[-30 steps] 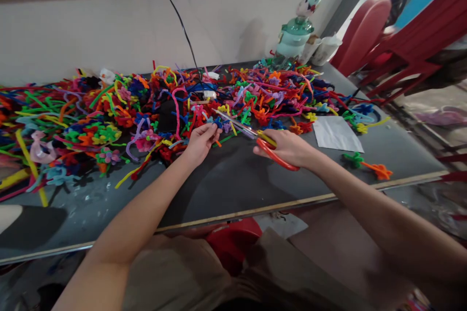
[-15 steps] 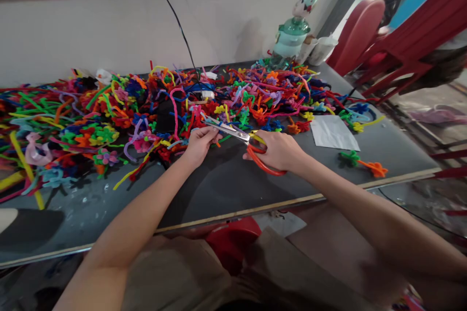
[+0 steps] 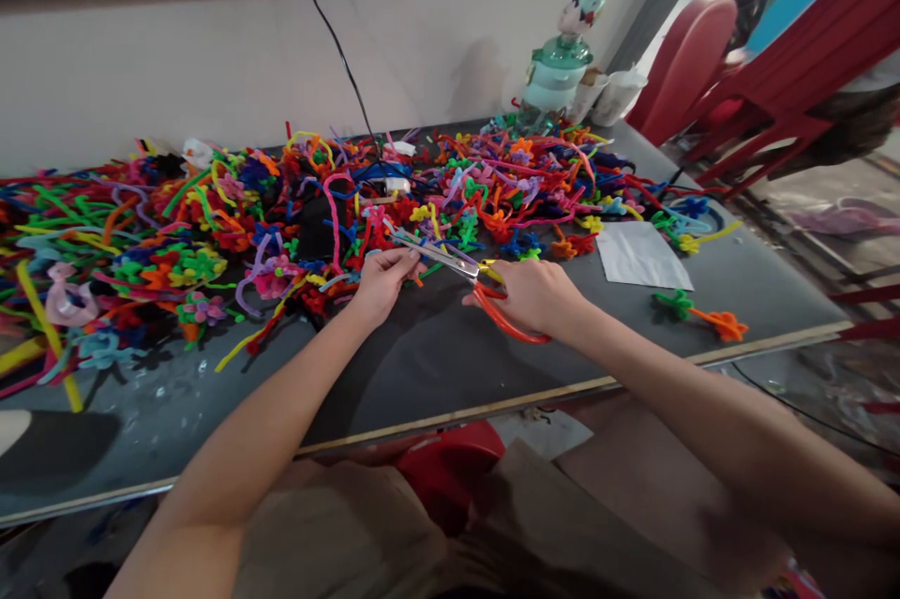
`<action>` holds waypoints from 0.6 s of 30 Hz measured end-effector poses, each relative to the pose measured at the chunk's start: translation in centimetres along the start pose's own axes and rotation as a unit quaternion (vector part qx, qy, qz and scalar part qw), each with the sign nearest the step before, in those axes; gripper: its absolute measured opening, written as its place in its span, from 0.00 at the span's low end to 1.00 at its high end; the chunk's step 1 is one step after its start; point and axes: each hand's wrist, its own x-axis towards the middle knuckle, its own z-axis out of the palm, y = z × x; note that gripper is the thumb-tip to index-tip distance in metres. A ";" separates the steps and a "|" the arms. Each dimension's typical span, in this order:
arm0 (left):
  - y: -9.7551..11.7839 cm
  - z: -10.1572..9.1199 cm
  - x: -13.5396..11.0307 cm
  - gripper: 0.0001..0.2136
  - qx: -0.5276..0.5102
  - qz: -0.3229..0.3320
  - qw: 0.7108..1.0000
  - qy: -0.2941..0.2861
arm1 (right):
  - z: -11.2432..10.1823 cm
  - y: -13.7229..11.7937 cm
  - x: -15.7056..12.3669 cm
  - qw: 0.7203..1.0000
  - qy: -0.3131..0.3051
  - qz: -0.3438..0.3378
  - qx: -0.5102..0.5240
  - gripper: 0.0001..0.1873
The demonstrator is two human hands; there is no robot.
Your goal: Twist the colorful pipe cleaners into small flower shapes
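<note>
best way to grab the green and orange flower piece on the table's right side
Probably pinch the flower piece at its thin orange middle, coming from above: both ends widen into flowers, and it lies apart from the colorful pile.

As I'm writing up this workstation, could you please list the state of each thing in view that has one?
Left hand: fingers pinched; what they grip is unclear
Right hand: closed around the scissors' handles
Scissors: held; blades at most slightly open
Fuzzy-stem pile: tangled, spread out
White sheet: lying flat
Green-topped bottle: upright
Black cable: hanging
</note>
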 end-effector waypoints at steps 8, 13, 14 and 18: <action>0.0 0.1 0.0 0.08 -0.030 -0.017 0.999 0.009 | -2.1 1.7 0.1 0.995 0.043 0.085 -0.001 0.36; 0.2 0.1 -0.1 0.07 -0.071 -0.007 0.997 -0.016 | -3.3 5.5 -0.4 0.981 0.057 0.187 -0.007 0.38; 0.2 0.1 -0.1 0.06 -0.073 -0.004 0.997 -0.023 | -3.3 6.3 -0.5 0.976 0.052 0.210 -0.018 0.38; 0.2 0.0 0.0 0.06 -0.080 -0.001 0.996 -0.035 | -2.7 9.1 -0.2 0.964 0.024 0.258 -0.052 0.37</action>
